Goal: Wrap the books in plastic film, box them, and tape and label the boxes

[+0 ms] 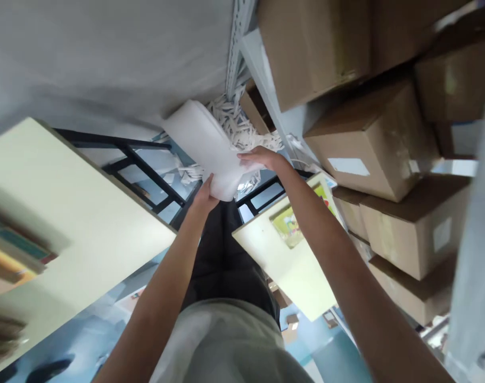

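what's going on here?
A person is holding folded white sheeting in both hands, the left hand at its near end and the right hand on its right edge. It is held in the gap between two pale tabletops. White strips lie in a heap beyond it, and cardboard boxes are stacked on shelving to the right.

No text, brand or number was legible. One white label [349,166] was affixed to a carton [378,141]; a second label [442,234] was affixed to the lower carton [397,239]. Markings on the green printed item [288,223] on the tabletop [298,271] were unreadable.
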